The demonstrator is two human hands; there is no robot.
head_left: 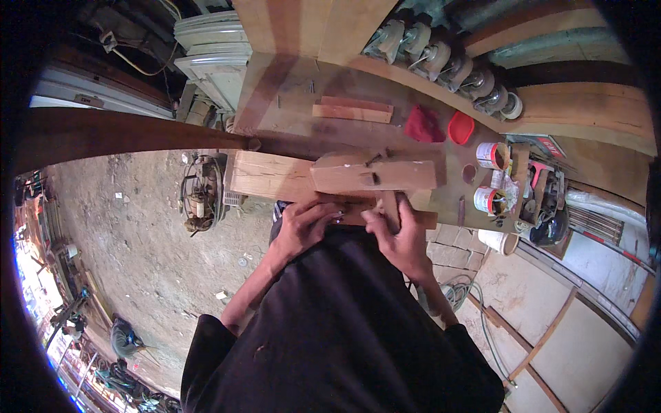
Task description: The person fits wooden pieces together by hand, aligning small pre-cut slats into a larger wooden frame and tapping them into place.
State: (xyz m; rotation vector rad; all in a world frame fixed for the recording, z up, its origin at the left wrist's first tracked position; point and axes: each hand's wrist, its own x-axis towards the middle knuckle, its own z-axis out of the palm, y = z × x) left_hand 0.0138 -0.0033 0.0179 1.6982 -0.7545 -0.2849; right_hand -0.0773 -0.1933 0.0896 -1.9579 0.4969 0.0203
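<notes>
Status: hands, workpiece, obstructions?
Right hand pinches small wood piece. Left hand curled by long board, grip unclear. Wood block atop board, just beyond both hands.

At the near edge of the tabletop (282, 124), the left hand (303, 226) has its fingertips by a whitish speck (339, 215) too small to name; whether they pinch it cannot be told. The right hand (398, 237) covers part of the small wooden piece (390, 208) it holds. A wooden block (406, 175) hides part of the longer board (268, 172) beneath. By the right edge, the tool jumble (547, 196) is too indistinct to sort
</notes>
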